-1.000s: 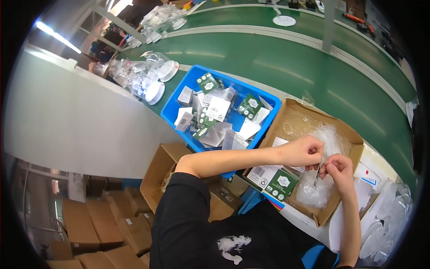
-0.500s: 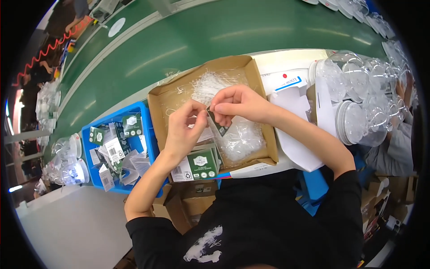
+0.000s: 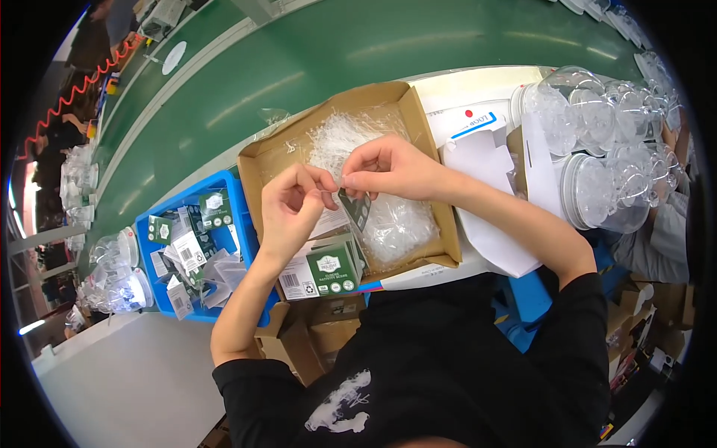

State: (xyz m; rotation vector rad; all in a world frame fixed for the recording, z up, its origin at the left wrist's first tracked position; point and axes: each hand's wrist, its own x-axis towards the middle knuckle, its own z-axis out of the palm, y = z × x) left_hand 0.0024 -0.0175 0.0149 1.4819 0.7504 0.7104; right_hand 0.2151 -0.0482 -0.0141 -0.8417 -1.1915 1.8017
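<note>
Both my hands meet over a shallow cardboard tray (image 3: 249, 166). My right hand (image 3: 385, 168) is closed in a pinch, with a small green hang tag (image 3: 357, 212) under its fingers. Close beside it, my left hand (image 3: 295, 205) is also pinched shut; whatever its fingertips hold is too fine to make out. Behind the hands lies a heap of thin white plastic loops (image 3: 336, 138). A clear plastic bag (image 3: 399, 233) of pale pieces fills the tray's right part. Green and white tags (image 3: 328, 270) stand stacked at its near left corner.
To the left, a blue bin (image 3: 237, 196) holds many loose tags. White paper sheets (image 3: 485, 201) lie right of the tray. Clear round jars (image 3: 609, 190) crowd the right side, and more jars (image 3: 112, 272) stand far left. Behind runs a green surface (image 3: 314, 63).
My hands have come closer together, the left fingertips now nearly touching the right ones. The green tag still hangs beneath them. The whole view has shifted slightly.
</note>
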